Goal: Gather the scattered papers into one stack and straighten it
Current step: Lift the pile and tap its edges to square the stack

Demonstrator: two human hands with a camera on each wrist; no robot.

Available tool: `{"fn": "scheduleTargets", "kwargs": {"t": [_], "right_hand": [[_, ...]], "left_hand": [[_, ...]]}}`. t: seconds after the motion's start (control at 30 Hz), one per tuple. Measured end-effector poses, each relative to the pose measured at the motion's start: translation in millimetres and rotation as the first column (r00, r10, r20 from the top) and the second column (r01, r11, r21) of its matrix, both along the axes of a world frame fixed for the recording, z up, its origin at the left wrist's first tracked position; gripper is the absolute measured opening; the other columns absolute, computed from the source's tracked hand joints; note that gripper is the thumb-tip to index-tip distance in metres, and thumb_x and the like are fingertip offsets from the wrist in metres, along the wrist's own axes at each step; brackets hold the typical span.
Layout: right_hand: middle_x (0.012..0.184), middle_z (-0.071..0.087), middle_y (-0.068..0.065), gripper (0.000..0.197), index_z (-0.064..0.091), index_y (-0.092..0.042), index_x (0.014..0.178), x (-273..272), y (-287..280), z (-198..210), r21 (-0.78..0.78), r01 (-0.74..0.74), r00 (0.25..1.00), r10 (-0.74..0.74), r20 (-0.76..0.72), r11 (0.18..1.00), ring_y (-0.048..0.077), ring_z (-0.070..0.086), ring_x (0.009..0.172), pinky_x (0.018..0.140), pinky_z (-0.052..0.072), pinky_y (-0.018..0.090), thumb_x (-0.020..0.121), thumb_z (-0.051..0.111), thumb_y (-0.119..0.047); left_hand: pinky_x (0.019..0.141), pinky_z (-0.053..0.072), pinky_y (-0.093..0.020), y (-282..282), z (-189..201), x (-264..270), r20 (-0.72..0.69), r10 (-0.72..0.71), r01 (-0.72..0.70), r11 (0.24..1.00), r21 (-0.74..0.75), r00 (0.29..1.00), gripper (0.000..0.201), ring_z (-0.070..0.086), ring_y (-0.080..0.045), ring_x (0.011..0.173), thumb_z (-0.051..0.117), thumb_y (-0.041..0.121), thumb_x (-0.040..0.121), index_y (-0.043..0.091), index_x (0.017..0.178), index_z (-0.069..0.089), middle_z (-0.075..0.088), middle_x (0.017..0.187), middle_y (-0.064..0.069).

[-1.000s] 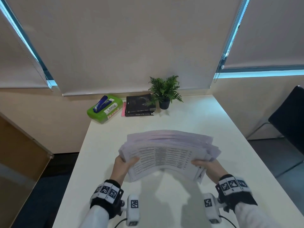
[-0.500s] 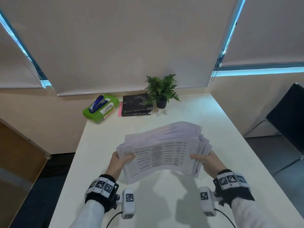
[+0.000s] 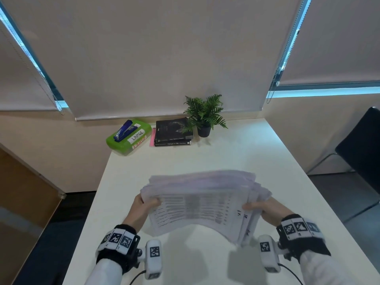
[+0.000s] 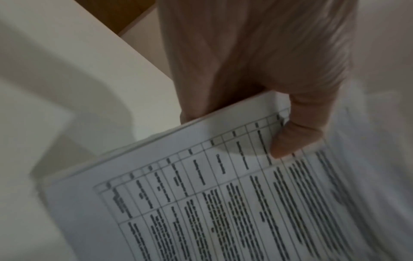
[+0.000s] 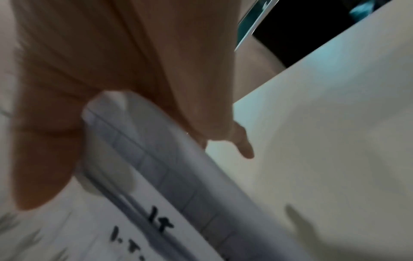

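A thick stack of printed papers (image 3: pixel 201 204) is held over the white table (image 3: pixel 236 157), its near edge pointing down at the tabletop and its top leaning away from me. Sheets fan unevenly at the right side. My left hand (image 3: pixel 144 204) grips the stack's left edge, thumb on the printed front page (image 4: pixel 223 203), fingers behind. My right hand (image 3: pixel 265 208) grips the right edge, thumb on the front, where the stack (image 5: pixel 170 176) shows handwritten marks. Both wrist views are blurred.
At the far end of the table stand a green box (image 3: pixel 128 136) with a blue stapler (image 3: pixel 123 130) on it, two dark books (image 3: pixel 173 132) and a small potted plant (image 3: pixel 204 114). A dark chair (image 3: pixel 362 145) is to the right of the table.
The stack has come nearer to me and tipped more upright, its lower edge now closer to the tabletop. Both hands kept their grip on its side edges.
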State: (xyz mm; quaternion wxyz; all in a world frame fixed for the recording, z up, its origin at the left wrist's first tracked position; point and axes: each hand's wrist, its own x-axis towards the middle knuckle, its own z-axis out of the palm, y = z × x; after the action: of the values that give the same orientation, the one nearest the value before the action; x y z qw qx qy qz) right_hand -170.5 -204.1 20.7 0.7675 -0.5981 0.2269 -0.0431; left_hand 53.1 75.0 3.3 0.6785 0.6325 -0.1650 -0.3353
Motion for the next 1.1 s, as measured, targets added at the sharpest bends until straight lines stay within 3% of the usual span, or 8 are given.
{"fn": "scheduleTargets", "kwargs": {"t": [0.23,0.4,0.57,0.63,0.77,0.87,0.97,1.1], "right_hand": [[0.101,0.068,0.021,0.057,0.058,0.001,0.113,-15,20,-16,0.033,0.188,0.981,-0.189,0.046,0.982,0.04,0.062,0.098,0.07,0.055,0.037,0.058,0.055,0.013],[0.104,0.069,0.02,0.05,0.062,-0.003,0.112,-11,28,-9,-0.028,0.036,0.999,-0.036,-0.006,0.999,0.034,0.063,0.101,0.081,0.052,0.043,0.069,0.053,0.02],[0.104,0.073,-0.002,0.086,0.058,-0.01,0.118,-16,35,6,-0.043,-0.042,0.99,0.036,-0.136,0.998,0.015,0.066,0.103,0.077,0.052,0.02,0.043,0.092,-0.035],[0.104,0.072,-0.008,0.072,0.056,-0.017,0.118,-26,34,5,-0.144,-0.011,0.988,-0.012,-0.156,0.989,0.014,0.063,0.104,0.075,0.051,0.017,0.053,0.087,-0.026],[0.13,0.051,-0.02,0.085,0.03,-0.033,0.138,-49,38,-3,-0.207,-0.108,0.966,0.054,-0.253,0.972,-0.009,0.044,0.117,0.085,0.045,0.013,0.072,0.073,0.0],[0.132,0.039,-0.024,0.106,0.016,-0.038,0.139,-48,53,-12,-0.276,-0.183,0.937,0.082,-0.339,0.944,0.0,0.04,0.12,0.097,0.045,0.025,0.059,0.085,-0.028],[0.126,0.047,-0.014,0.088,0.026,-0.031,0.132,-28,71,-15,-0.368,0.127,0.954,-0.214,-0.207,0.921,0.013,0.047,0.116,0.098,0.043,0.037,0.065,0.083,-0.022],[0.12,0.055,0.015,0.075,0.035,-0.018,0.124,2,60,-12,-0.002,0.444,0.89,-0.441,-0.116,0.896,0.03,0.059,0.105,0.092,0.048,0.052,0.066,0.079,-0.004]], "left_hand": [[0.079,0.052,-0.038,9,-4,-2,-0.04,-0.011,0.01,1.0,-0.016,0.999,0.052,0.067,-0.025,0.087,0.071,0.021,0.045,0.008,0.095,0.066,0.073,0.089,-0.01],[0.074,0.054,-0.032,15,4,-1,-0.079,-0.079,0.077,0.997,-0.024,0.994,0.042,0.071,-0.018,0.085,0.074,0.016,0.047,0.018,0.089,0.074,0.074,0.092,-0.008],[0.079,0.054,-0.032,11,9,-12,-0.028,-0.03,0.03,0.999,0.011,0.999,0.066,0.07,-0.023,0.094,0.09,0.027,0.043,0.015,0.103,0.068,0.074,0.101,-0.009],[0.077,0.056,-0.032,11,8,-16,-0.006,0.039,-0.039,0.999,0.025,0.999,0.068,0.071,-0.023,0.091,0.093,0.036,0.037,0.013,0.097,0.071,0.075,0.097,-0.009],[0.068,0.055,-0.024,11,6,-20,0.037,0.166,-0.167,0.986,0.02,0.985,0.032,0.07,-0.018,0.089,0.076,0.012,0.074,0.014,0.104,0.065,0.075,0.095,-0.002],[0.073,0.053,-0.029,5,6,-26,0.025,0.199,-0.2,0.98,0.016,0.98,0.025,0.068,-0.019,0.091,0.062,0.007,0.086,0.015,0.109,0.06,0.072,0.099,-0.003],[0.068,0.051,-0.029,-5,8,-30,0.027,0.217,-0.217,0.976,0.018,0.976,0.026,0.066,-0.021,0.088,0.064,0.011,0.083,0.01,0.109,0.059,0.069,0.098,-0.006],[0.064,0.05,-0.028,-5,10,-28,0.043,0.212,-0.213,0.977,0.027,0.976,0.029,0.066,-0.017,0.077,0.054,0.02,0.068,0.011,0.094,0.062,0.071,0.082,-0.001]]}}
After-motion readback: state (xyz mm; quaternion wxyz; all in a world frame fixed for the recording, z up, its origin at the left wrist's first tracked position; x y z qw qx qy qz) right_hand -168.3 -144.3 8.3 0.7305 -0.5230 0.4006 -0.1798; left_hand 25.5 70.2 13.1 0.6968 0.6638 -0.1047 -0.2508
